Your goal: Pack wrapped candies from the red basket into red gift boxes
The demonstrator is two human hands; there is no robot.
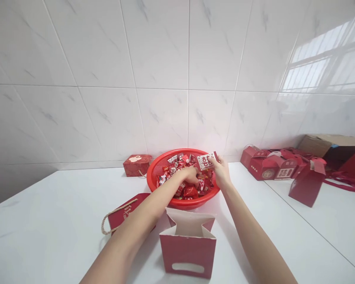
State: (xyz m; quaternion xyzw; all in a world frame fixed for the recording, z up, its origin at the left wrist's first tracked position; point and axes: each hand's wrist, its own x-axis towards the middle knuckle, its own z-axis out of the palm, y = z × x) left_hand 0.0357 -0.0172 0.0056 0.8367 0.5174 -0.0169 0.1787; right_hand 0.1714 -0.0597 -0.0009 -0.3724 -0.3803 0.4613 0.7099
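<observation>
A red plastic basket full of wrapped candies stands by the wall. My left hand reaches into it, fingers curled down among the candies; what lies under the fingertips is hidden. At the basket's right rim, my right hand pinches a white and red candy packet between thumb and fingers. In front of the basket, an upright dark red gift box has its top open and a slot in its near side. Beside my left forearm lies a red box with a rope handle.
A patterned red box sits left of the basket, near the wall. Several red gift boxes stand at the right, with a single red box before them. Behind are a cardboard box and red ribbons on the white table.
</observation>
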